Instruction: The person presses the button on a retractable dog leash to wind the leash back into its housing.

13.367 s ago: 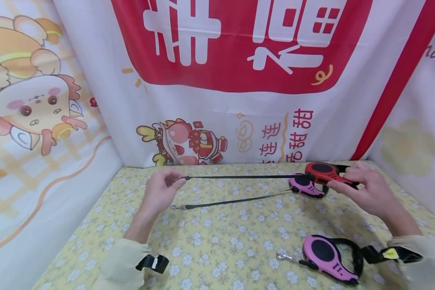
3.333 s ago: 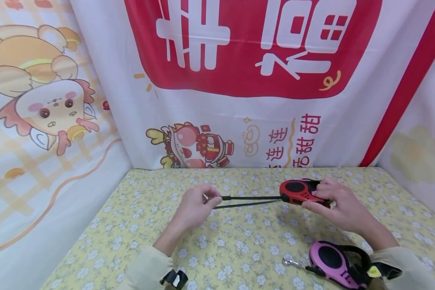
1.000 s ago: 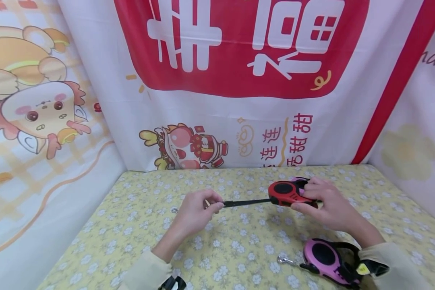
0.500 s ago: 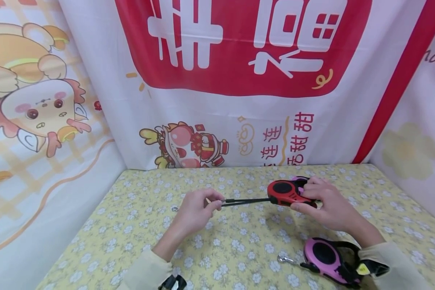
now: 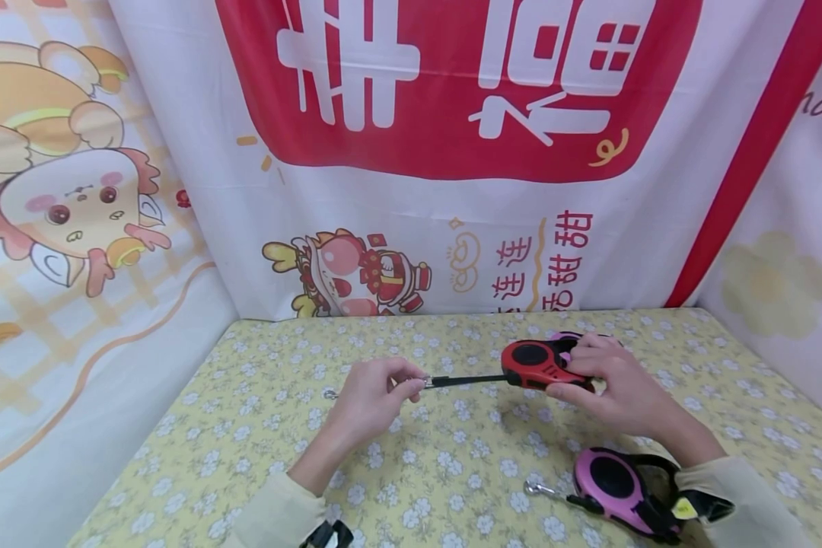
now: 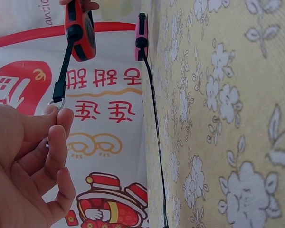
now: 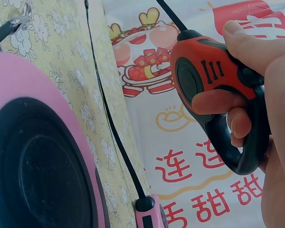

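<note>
My right hand [image 5: 623, 392] grips the handle of a red and black retractable dog leash [image 5: 533, 365], held above the table, with the thumb on top in the right wrist view. A short black strap [image 6: 63, 71] runs from its housing towards my left hand [image 5: 377, 399]. There, thumb and fingers pinch the metal clip [image 6: 61, 103] at the strap's end, partly hidden by the fingertips. Behind the red leash, mostly covered by it in the head view, lies a pink retractable leash [image 6: 141, 38]. Its black cord [image 7: 113, 123] is drawn out across the table.
A second pink and black leash [image 5: 614, 483] lies front right near my right wrist, its metal clip [image 5: 537, 489] pointing left. Another clip [image 5: 330, 394] rests left of my left hand. The yellow floral tablecloth [image 5: 246, 457] ends at printed cloth walls [image 5: 383, 183].
Since the earliest frame, my hands have come closer together and the red leash's strap between them is much shorter. Over the last second, the red leash has shifted only slightly left.
</note>
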### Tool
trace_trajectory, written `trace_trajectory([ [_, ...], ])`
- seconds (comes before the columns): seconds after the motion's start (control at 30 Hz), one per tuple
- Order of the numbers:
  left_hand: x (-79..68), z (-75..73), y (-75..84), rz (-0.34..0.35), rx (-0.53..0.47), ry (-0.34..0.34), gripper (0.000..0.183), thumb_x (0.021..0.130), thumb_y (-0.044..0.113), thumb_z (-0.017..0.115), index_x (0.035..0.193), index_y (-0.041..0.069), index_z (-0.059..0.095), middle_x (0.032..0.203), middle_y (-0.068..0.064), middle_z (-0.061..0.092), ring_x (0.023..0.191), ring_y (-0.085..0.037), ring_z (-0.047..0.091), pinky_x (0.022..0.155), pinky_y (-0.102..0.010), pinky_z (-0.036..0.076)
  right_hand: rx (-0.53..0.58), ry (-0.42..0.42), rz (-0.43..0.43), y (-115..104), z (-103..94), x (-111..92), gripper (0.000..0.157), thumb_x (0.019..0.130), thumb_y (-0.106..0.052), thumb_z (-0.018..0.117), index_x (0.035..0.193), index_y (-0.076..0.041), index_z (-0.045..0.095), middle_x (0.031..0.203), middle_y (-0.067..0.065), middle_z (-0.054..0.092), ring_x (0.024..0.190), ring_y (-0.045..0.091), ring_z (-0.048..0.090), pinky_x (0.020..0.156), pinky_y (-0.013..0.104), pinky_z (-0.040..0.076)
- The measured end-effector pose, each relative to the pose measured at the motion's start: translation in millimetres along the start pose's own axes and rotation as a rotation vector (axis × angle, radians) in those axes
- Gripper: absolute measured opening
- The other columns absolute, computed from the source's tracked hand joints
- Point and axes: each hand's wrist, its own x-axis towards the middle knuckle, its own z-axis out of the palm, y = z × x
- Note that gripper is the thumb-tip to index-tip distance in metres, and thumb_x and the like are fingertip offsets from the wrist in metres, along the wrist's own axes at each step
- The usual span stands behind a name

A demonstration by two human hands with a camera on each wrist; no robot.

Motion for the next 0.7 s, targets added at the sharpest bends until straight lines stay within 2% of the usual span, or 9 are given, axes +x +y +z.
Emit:
trace_trajectory([
  [0.43,-0.2,2.3,1.7,0.005,-0.009,-0.01,0.01,0.105,0.024,0.069,0.101,0.022,0.077,0.081,0.008,0.073,0.057,-0.012,0.055,0.048,-0.027,0.043,-0.006,0.001,-0.009,-3.7,-1.1,0.5,0.025,0.087,-0.028,0.088,0.076,-0.038,0.068,0.083,-0.026,0.064,0.088,-0.001,0.045,0.082,0.031,0.035],
  [0.7,0.7,2.4,2.4,-0.008,-0.005,-0.015,0.008,0.104,0.026,0.07,0.099,0.024,0.076,0.082,0.009,0.072,0.061,-0.011,0.059,0.051,-0.027,0.046,-0.013,0.007,-0.022,-5.4,-1.0,1.2,0.026,0.087,-0.028,0.088,0.075,-0.038,0.066,0.081,-0.027,0.063,0.087,-0.001,0.046,0.084,0.033,0.035],
])
